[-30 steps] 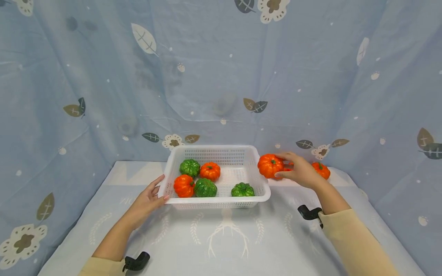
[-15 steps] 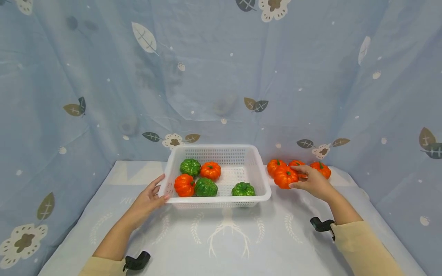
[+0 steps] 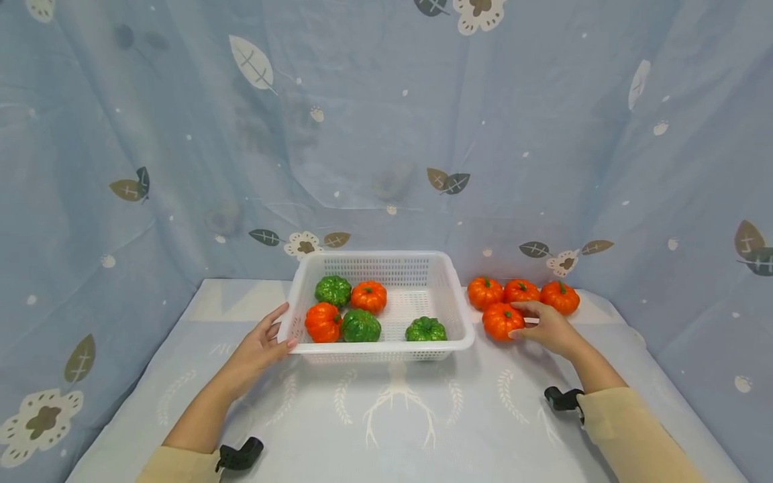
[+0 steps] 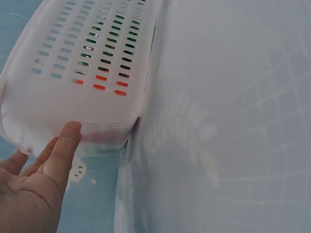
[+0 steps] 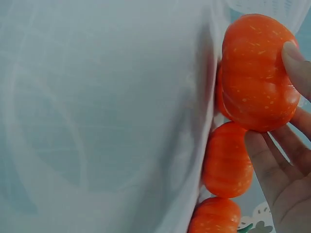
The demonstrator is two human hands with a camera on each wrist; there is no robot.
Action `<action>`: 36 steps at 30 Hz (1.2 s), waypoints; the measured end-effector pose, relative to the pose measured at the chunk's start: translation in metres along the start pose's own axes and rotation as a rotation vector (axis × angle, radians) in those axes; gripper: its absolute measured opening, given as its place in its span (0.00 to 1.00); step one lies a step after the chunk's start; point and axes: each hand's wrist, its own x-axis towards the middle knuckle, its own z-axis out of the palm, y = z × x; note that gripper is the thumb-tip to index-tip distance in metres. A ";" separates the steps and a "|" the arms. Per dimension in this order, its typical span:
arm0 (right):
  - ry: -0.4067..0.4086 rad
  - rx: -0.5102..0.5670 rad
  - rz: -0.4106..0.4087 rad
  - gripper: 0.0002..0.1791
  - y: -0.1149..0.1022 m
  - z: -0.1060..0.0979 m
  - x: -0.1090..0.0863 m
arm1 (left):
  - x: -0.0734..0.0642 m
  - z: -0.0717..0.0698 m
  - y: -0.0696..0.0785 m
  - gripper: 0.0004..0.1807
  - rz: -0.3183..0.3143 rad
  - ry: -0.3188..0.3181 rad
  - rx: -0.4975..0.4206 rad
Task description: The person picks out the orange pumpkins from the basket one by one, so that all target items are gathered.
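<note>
My right hand holds an orange toy pumpkin between thumb and fingers, low over the table right of the basket. In the right wrist view the thumb lies on one side of this pumpkin and the fingertips on its lower edge. My left hand touches the left end of a white perforated plastic basket, thumb at the front corner, fingers extended along the side. Inside the basket lie green pumpkins and orange pumpkins. The left wrist view shows the hand against the basket's end wall.
Behind the held pumpkin stands a row of three orange pumpkins near the back of the table. A blue patterned curtain hangs behind the table and along both sides. Black wrist cameras sit at the sleeves.
My right hand has moved the orange pumpkin from beside the basket's right rim rightward and down, in front of the other orange pumpkins. The left hand and basket stay in place.
</note>
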 end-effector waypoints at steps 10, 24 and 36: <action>-0.031 0.045 0.049 0.41 0.006 0.006 0.002 | 0.000 0.000 0.001 0.48 -0.009 0.011 0.011; -0.037 0.116 0.044 0.39 0.010 0.009 0.004 | -0.001 0.001 0.003 0.48 0.001 -0.001 -0.024; -0.057 0.110 0.066 0.40 0.007 0.010 0.005 | -0.002 0.001 0.003 0.48 0.013 -0.017 -0.065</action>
